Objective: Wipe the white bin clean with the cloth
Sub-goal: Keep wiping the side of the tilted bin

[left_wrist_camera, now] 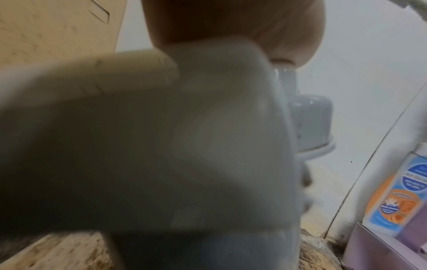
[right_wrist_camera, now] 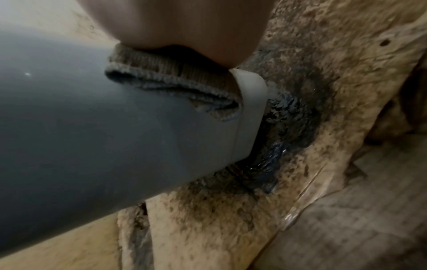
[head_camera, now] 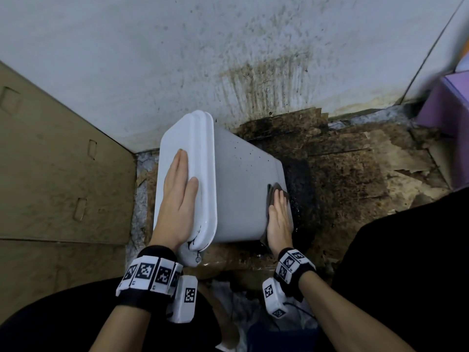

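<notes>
Flat-fingered, my right hand pressed the brown cloth against the tilted white bin, near its base; my left hand lay flat, steadying its lid. Mid-wipe, I judged; specks beyond my fingers wanted the next stroke.

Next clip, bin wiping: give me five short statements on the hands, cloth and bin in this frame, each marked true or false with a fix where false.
1. The white bin stands upright on its base. False: it is tipped over, its lid end toward the person's left.
2. The left hand lies flat on the lid, fingers straight. True.
3. The right hand presses the cloth against the bin's side near its base. True.
4. The cloth is bright white. False: it is dark grey-brown.
5. The floor beside the bin is spotless. False: it shows dark, wet-looking grime.
</notes>
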